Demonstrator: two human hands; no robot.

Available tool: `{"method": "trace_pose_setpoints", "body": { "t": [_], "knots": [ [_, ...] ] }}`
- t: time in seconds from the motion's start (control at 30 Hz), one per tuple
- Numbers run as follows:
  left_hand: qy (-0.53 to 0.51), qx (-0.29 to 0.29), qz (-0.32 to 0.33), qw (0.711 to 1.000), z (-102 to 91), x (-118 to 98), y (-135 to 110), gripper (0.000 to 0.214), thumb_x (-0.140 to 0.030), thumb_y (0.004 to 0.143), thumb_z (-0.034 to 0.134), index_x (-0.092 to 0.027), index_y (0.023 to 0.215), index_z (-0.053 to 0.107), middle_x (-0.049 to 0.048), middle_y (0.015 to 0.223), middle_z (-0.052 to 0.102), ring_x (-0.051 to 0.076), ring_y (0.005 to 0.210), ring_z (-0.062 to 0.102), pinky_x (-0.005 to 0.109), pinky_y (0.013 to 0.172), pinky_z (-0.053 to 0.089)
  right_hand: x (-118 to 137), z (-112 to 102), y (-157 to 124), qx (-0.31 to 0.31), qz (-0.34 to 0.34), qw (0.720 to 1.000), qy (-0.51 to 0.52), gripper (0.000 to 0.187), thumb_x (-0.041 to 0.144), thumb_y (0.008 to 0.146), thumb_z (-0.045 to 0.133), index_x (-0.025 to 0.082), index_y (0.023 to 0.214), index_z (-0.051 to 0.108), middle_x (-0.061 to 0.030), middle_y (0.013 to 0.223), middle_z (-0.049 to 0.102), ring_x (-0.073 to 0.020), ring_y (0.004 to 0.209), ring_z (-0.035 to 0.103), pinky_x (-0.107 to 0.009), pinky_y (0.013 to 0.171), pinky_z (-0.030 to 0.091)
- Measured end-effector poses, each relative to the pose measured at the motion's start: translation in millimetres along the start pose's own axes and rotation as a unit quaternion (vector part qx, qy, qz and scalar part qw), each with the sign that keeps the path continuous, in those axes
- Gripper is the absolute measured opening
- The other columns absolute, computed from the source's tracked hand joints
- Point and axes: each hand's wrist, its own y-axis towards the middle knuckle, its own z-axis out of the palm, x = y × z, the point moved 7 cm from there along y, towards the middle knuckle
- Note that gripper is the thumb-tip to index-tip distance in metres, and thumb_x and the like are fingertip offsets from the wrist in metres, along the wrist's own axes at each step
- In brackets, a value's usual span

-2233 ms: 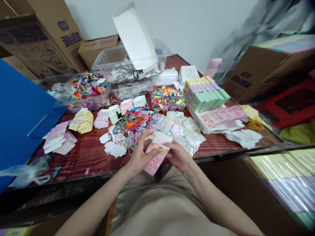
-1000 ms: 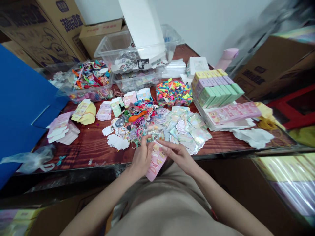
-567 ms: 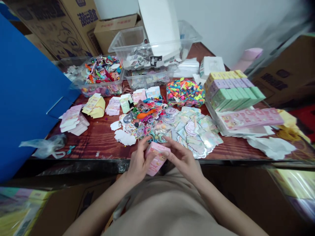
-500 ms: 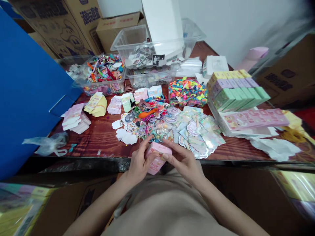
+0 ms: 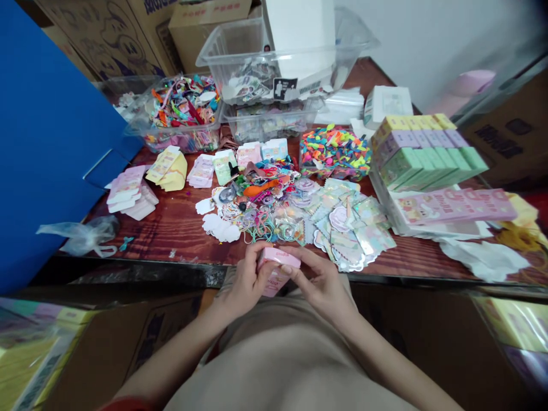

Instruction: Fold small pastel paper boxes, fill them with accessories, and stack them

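Note:
A small pink printed box (image 5: pixel 276 268) sits between my two hands just in front of the table's near edge, over my lap. My left hand (image 5: pixel 243 281) wraps its fingers round the box's left side. My right hand (image 5: pixel 322 281) grips the right side, thumb and fingers pressed on the closed top flap. Just beyond lies a pile of shiny stickers (image 5: pixel 342 225) and coloured hair ties (image 5: pixel 257 214).
The wooden table (image 5: pixel 171 228) carries flat box blanks in pink (image 5: pixel 128 194) and yellow (image 5: pixel 168 171), clear bins (image 5: pixel 278 57) of trinkets, a tub of bright clips (image 5: pixel 334 153), and rows of finished pastel boxes (image 5: pixel 423 151). A blue board (image 5: pixel 47 142) leans at left; cardboard cartons (image 5: pixel 107 28) stand behind.
The flat pink card in my hands has been folded into a closed box. Both hands have drawn nearer the table edge, and the view tilted lower.

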Motion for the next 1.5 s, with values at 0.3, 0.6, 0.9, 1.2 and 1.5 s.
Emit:
{"method": "trace_pose_setpoints", "body": {
  "t": [0.3,0.6,0.9,1.2,1.5],
  "knots": [
    [-0.020,-0.015,-0.008,1.000,4.9,3.8,-3.2,0.034,-0.043,0.096,0.053,-0.021,0.122,0.049,0.0079,0.113,0.064,0.018,0.095,0.063,0.030,0.083,0.050,6.2,-6.2,-0.8,0.011,-0.054,0.997,-0.061,0.026,0.037,0.090,0.065,0.023,0.110,0.073,-0.0070,0.101,0.075,-0.0224,0.091,0.069,-0.032,0.083,0.054],
    [-0.057,-0.011,-0.019,0.998,7.4,-4.2,-5.2,0.028,-0.042,0.098,0.050,-0.021,0.117,0.049,0.0042,0.102,0.063,0.014,0.084,0.060,0.024,0.072,0.047,3.9,-5.3,-3.5,0.016,-0.053,0.996,-0.066,0.022,0.035,0.090,0.065,0.021,0.106,0.072,-0.0063,0.095,0.075,-0.0200,0.081,0.068,-0.030,0.075,0.053],
    [-0.085,-0.029,-0.045,0.995,3.3,-3.7,-13.7,0.031,-0.042,0.100,0.047,-0.022,0.124,0.047,0.0045,0.106,0.064,0.014,0.085,0.061,0.024,0.074,0.048,-12.4,-9.8,-11.2,0.056,0.006,0.996,0.068,0.038,0.043,0.087,0.069,0.027,0.121,0.068,-0.0073,0.113,0.072,-0.0219,0.098,0.069,-0.034,0.083,0.057],
    [-0.033,-0.004,-0.027,0.999,5.4,-10.9,-16.4,0.032,-0.039,0.095,0.055,-0.021,0.121,0.052,0.0042,0.105,0.066,0.014,0.083,0.061,0.025,0.075,0.048,-2.0,-24.4,-8.6,0.053,-0.005,0.999,0.003,0.023,0.038,0.085,0.073,0.021,0.101,0.078,-0.0064,0.089,0.074,-0.0171,0.078,0.069,-0.028,0.069,0.057],
    [-0.076,-0.015,-0.059,0.995,9.6,-7.0,-20.9,0.021,-0.035,0.092,0.057,-0.021,0.107,0.052,-0.0004,0.091,0.060,0.012,0.074,0.057,0.022,0.068,0.046,10.1,-20.1,-10.3,0.131,-0.080,0.986,-0.063,0.020,0.029,0.093,0.064,0.023,0.108,0.076,-0.0054,0.089,0.073,-0.0160,0.080,0.068,-0.026,0.069,0.054]
  ]
}}
